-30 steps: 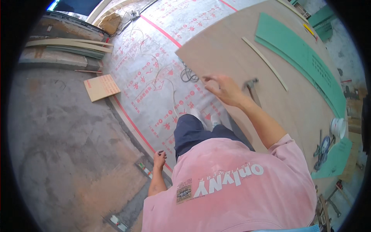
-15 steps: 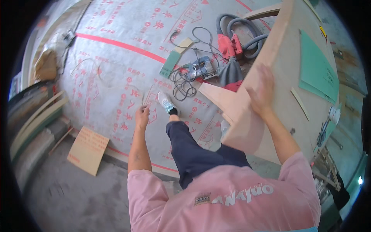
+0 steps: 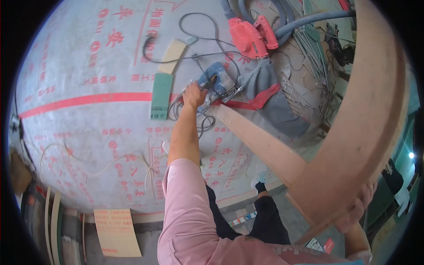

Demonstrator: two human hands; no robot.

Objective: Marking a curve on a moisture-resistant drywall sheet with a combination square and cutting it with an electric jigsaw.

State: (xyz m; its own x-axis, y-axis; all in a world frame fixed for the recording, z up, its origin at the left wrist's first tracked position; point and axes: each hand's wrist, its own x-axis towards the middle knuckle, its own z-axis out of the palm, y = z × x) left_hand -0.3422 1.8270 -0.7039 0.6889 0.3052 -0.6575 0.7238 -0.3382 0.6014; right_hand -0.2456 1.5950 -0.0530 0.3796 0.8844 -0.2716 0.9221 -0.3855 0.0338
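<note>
A blue and silver jigsaw (image 3: 220, 84) lies on the printed floor sheet with its dark cord looped around it. My left hand (image 3: 194, 95) reaches down to its left end, fingers bent over it and closed; the exact grip is partly hidden. On the right, a large curved pale-wood piece (image 3: 353, 132) rises close to me. My right hand (image 3: 360, 207) is wrapped around its near outer edge, with part of the hand hidden behind the wood. A tapered wooden strip (image 3: 265, 143) extends from this piece toward the jigsaw.
Beyond the jigsaw sits a red power tool (image 3: 247, 37) with grey hoses and a grey cloth bag (image 3: 276, 108). Green (image 3: 161, 95) and tan (image 3: 173, 56) offcuts lie left of it. Thin scrap strips (image 3: 309, 53) litter the far right. A printed tan sheet (image 3: 117, 232) stands lower left.
My left hand has moved forward from above the floor to the jigsaw. The right hand has shifted to the wood's near outer edge. With the view moved, the large green sheets are out of sight.
</note>
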